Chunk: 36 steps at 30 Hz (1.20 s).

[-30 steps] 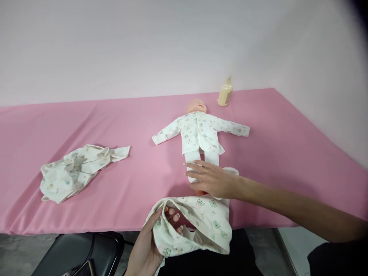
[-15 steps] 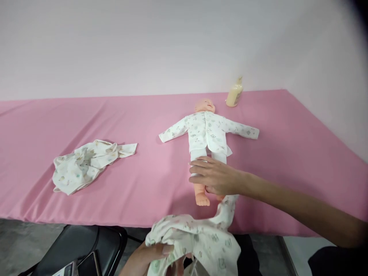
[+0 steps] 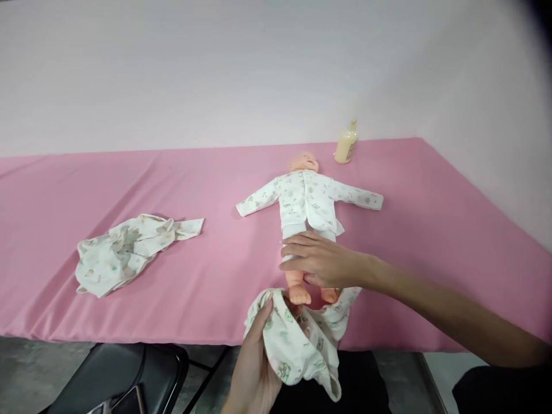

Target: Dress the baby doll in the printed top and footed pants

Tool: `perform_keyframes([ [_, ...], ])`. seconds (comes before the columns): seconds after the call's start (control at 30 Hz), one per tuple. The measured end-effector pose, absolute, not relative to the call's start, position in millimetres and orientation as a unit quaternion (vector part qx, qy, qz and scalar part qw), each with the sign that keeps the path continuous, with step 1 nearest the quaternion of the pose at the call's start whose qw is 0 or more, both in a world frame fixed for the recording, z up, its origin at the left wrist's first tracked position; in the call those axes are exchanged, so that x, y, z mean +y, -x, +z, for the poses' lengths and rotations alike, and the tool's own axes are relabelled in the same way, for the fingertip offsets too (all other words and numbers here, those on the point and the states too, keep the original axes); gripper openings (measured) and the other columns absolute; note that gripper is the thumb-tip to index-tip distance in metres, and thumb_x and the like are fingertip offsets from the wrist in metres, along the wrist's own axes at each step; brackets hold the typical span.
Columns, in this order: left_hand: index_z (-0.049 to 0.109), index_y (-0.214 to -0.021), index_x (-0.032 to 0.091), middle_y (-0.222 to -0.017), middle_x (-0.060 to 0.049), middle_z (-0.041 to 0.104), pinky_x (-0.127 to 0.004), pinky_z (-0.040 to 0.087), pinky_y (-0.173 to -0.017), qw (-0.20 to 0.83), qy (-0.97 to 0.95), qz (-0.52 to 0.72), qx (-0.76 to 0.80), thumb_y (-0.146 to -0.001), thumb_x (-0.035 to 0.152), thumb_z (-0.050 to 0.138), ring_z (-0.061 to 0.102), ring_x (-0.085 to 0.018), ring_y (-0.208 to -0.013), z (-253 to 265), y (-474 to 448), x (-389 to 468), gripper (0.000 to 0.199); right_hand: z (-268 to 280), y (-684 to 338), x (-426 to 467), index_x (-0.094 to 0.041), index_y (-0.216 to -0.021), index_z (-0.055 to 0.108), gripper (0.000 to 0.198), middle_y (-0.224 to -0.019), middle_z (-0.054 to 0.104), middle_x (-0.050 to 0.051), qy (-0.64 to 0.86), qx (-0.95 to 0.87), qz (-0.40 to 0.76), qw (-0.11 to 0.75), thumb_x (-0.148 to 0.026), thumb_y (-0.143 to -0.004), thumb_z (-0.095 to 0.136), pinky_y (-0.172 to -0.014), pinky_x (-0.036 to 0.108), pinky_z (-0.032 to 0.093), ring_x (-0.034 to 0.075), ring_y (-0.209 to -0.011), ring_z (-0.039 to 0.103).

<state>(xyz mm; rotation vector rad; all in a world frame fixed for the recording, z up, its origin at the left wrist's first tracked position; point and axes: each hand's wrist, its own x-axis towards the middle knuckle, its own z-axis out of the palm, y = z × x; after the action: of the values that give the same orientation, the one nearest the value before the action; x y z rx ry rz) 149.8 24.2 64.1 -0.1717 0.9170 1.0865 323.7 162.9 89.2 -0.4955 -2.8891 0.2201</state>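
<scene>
A baby doll (image 3: 305,201) lies on its back in a white patterned jacket, arms spread and head at the far side. White cloth covers its thighs, and its feet are bare. My right hand (image 3: 325,261) is laid across the doll's lower legs, fingers over the left-side leg and thumb between the legs. Held in my left hand (image 3: 259,362) is a white patterned garment, apparently baby pants (image 3: 297,348), bunched with its opening close under the doll's feet. One part of the garment lies by the right-side foot; whether that foot is inside it I cannot tell.
On the pink-covered table (image 3: 224,287), another crumpled patterned garment (image 3: 125,253) lies to the left. A pump bottle (image 3: 346,144) stands near the wall, beyond the doll's head. Below the table's front edge is a black chair (image 3: 116,379) with a phone (image 3: 129,401) on it.
My left hand has brought the garment up and forward, from below the table edge to the doll's feet. My right hand stays on the doll's legs. The view has shifted slightly.
</scene>
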Motion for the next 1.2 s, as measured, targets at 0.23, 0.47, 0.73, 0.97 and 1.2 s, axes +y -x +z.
perform_keyframes([
  [0.23, 0.060, -0.132, 0.018, -0.119, -0.012, 0.070, -0.039, 0.056, -0.096, 0.758, 0.041, 0.526, 0.383, -0.094, 0.029, 0.061, 0.070, -0.026, -0.106, 66, -155, 23, 0.039, 82, -321, 160, -0.019, -0.120, 0.065, 0.035, -0.123, 0.062, 0.009, 0.174, -0.978, 0.057, 0.105, -0.010, -0.087, 0.054, -0.105, 0.043, 0.037, 0.027, -0.126, 0.047],
  [0.47, 0.051, -0.144, 0.023, -0.128, -0.011, 0.067, -0.041, 0.049, -0.107, 0.769, 0.033, 0.527, 0.360, -0.097, 0.027, 0.056, 0.064, -0.026, -0.118, 74, -157, 26, 0.047, 79, -316, 154, -0.015, -0.124, 0.063, 0.037, -0.126, 0.061, 0.012, 0.196, -0.973, 0.063, 0.108, -0.010, -0.089, 0.052, -0.109, 0.046, 0.037, 0.028, -0.129, 0.046],
  [0.73, 0.054, -0.142, 0.021, -0.130, -0.009, 0.066, -0.038, 0.046, -0.110, 0.781, 0.039, 0.525, 0.335, -0.098, 0.029, 0.054, 0.062, -0.024, -0.122, 67, -163, 41, 0.044, 72, -325, 137, -0.008, -0.149, 0.032, 0.065, -0.154, 0.036, 0.020, 0.254, -0.945, 0.140, 0.152, -0.001, -0.086, 0.042, -0.119, 0.049, 0.032, 0.027, -0.149, 0.023],
  [0.97, 0.064, -0.129, 0.014, -0.120, -0.011, 0.070, -0.037, 0.048, -0.107, 0.801, 0.030, 0.514, 0.306, -0.096, 0.035, 0.056, 0.066, -0.025, -0.115, 58, -169, 48, 0.039, 89, -344, 97, -0.020, -0.099, 0.059, 0.013, -0.114, 0.060, 0.008, 0.464, -0.813, 0.282, 0.211, -0.032, -0.095, 0.055, -0.087, 0.038, 0.053, 0.021, -0.107, 0.059],
  [1.2, 0.067, -0.123, 0.013, -0.116, -0.010, 0.072, -0.035, 0.048, -0.106, 0.797, 0.038, 0.515, 0.314, -0.096, 0.033, 0.057, 0.067, -0.023, -0.112, 50, -174, 54, 0.034, 91, -339, 101, -0.019, -0.076, 0.051, 0.025, -0.084, 0.059, 0.001, 0.424, -0.803, 0.393, 0.143, -0.032, -0.097, 0.050, -0.077, 0.031, 0.044, 0.015, -0.083, 0.056],
])
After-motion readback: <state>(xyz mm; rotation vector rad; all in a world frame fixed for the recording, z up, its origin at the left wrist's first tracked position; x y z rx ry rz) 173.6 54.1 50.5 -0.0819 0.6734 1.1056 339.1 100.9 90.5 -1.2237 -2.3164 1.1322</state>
